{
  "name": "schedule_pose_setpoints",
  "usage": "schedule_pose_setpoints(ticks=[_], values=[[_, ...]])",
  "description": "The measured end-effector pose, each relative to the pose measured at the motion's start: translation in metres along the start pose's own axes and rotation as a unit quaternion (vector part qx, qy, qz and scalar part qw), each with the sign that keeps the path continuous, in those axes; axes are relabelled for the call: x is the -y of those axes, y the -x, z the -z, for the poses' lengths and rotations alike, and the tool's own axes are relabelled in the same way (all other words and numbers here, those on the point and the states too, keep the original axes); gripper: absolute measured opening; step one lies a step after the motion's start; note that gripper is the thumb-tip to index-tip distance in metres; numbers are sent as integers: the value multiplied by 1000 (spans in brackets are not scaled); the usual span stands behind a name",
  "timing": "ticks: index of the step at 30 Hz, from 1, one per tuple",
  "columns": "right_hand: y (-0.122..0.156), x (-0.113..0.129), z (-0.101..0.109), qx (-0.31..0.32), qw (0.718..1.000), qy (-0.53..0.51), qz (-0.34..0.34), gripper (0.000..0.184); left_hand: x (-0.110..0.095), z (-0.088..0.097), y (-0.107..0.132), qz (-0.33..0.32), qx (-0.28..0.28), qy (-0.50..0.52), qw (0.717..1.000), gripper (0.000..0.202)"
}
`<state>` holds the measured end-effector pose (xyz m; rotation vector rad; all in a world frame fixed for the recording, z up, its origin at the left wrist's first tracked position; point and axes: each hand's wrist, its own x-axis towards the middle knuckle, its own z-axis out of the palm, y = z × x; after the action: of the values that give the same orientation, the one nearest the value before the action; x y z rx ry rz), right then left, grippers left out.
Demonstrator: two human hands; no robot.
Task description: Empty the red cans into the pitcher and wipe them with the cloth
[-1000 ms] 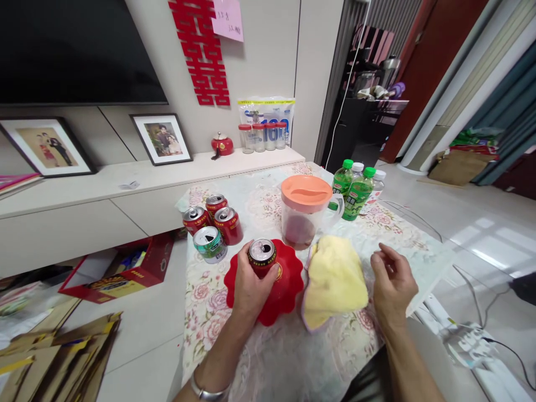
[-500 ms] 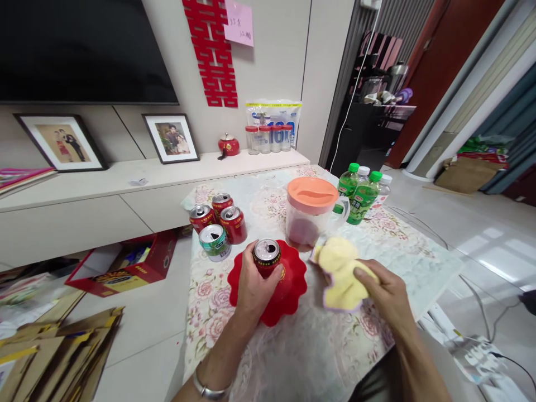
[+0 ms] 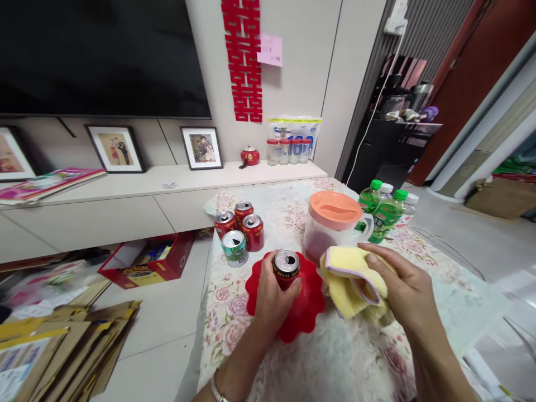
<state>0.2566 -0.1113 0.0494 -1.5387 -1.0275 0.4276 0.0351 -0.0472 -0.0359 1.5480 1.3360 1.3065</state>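
Observation:
My left hand (image 3: 274, 298) is wrapped round an opened drink can (image 3: 286, 267), dark at the rim and red below, held upright over a red scalloped plate (image 3: 310, 312). Whether the can rests on the plate is hidden by my fingers. To the right, my right hand (image 3: 404, 279) grips a yellow cloth (image 3: 352, 282) with a purple edge, which hangs in folds beside the plate. Just behind the cloth stands a clear pitcher (image 3: 316, 234) with an orange lid (image 3: 335, 207); something dark shows inside it.
Several cans stand left of the plate: red ones (image 3: 254, 234) and a green-and-silver one (image 3: 235, 249). Green-capped bottles (image 3: 387, 218) are grouped behind the pitcher's handle. A flowered cloth (image 3: 234, 329) covers the table. A red box (image 3: 146, 259) and flattened cardboard (image 3: 84, 346) lie on the floor.
The yellow cloth has been lifted and folded over in my right hand, nearer the camera. My left hand still holds the can over the plate. The whole view has shifted left.

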Motion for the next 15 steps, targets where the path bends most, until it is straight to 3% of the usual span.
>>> schedule_pose_setpoints(ticks=[3,7,9,12,15], values=[[3,2,-28,-44,965,177,191,34,1,0,1,8,3,8,1000,67],[12,-8,-65,-85,906,278,306,31,0,-1,2,6,3,31,999,69],[16,-12,-76,-63,907,253,330,28,-2,-1,3,0,11,40,999,71],[22,-14,-82,34,928,177,325,31,-4,0,3,-6,28,54,998,73],[26,-16,-81,135,940,131,286,52,-4,3,3,-3,34,62,998,71]])
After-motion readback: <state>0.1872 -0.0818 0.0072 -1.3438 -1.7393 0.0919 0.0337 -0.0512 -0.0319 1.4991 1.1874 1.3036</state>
